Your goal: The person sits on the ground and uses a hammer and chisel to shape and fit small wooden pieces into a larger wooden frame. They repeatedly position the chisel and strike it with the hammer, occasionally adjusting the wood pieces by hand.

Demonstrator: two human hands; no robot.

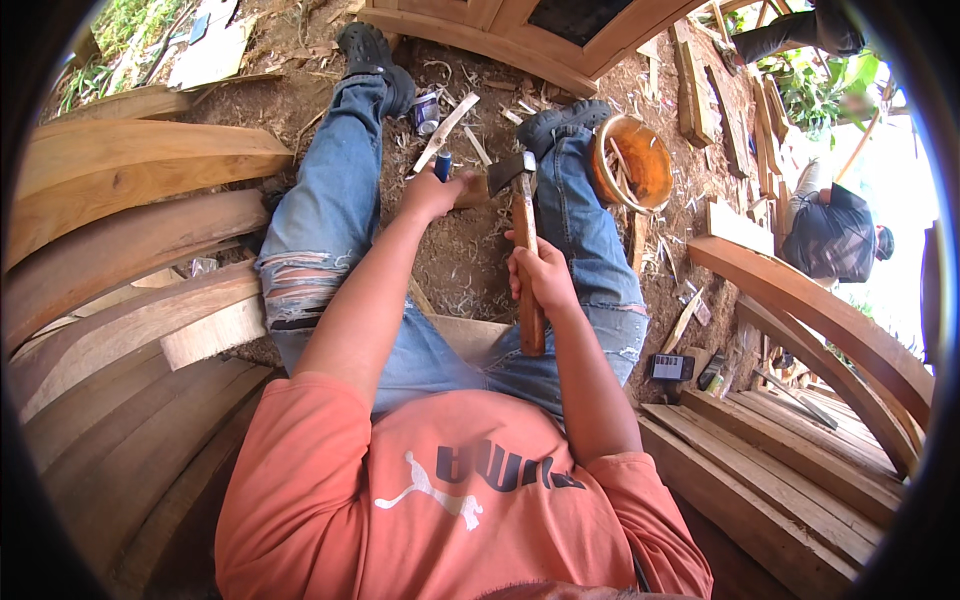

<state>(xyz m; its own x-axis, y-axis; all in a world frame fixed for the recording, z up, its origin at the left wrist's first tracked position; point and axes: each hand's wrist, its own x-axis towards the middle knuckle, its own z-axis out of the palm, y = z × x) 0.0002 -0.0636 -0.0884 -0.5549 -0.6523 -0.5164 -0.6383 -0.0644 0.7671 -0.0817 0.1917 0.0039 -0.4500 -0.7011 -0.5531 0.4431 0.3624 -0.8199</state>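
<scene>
My right hand (543, 275) is wrapped around the wooden handle of a hatchet (524, 215). Its dark metal head is up at the far end, between my shins. To its left, my left hand (437, 192) is closed around something with a blue cylindrical end (442, 165) that sticks up past the fingers; its lower part is hidden. A small brown wooden block (474, 191) lies between that hand and the hatchet head. Whether the left fingers also touch the block, I cannot tell.
Curved wooden planks (150, 160) are stacked on the left, with more boards (770, 470) on the right. An orange bucket (632, 165) stands by my right foot. A wooden frame (500, 40) is ahead. A can (426, 113) and shavings litter the dirt. Another person (835, 235) is at right.
</scene>
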